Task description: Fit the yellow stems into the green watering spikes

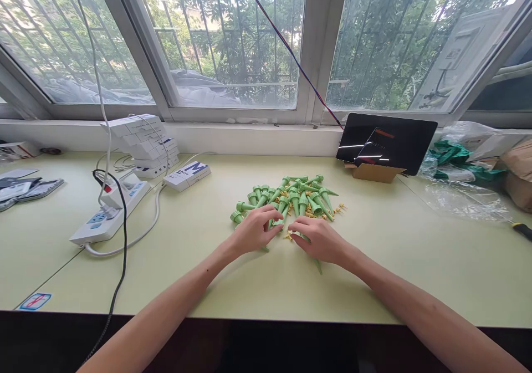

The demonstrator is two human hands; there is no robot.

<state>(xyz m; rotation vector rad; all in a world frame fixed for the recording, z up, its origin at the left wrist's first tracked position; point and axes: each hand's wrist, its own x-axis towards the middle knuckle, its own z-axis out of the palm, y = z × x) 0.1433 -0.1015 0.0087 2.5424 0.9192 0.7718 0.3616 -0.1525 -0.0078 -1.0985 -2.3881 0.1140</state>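
Observation:
A heap of green plastic cone-shaped spikes with ribbed caps (294, 197) lies on the table, with small yellow pieces (341, 208) among and beside it. My left hand (256, 230) is at the near left of the heap, its fingers bent and the thumb apart from them. Across a narrow gap, my right hand (319, 240) hovers at the near right with thumb and fingers parted. Near its fingertips lies a small yellow piece (287, 236). Green tips show from beneath both hands; what lies under the palms is hidden. I see nothing gripped in either hand.
A white power strip (110, 218) with trailing cables stands at left, near stacked white boxes (139, 140) and a single white box (188, 175). A dark tablet (386, 140) leans on a cardboard stand (377, 173). Clear plastic bags (461, 198) lie at right.

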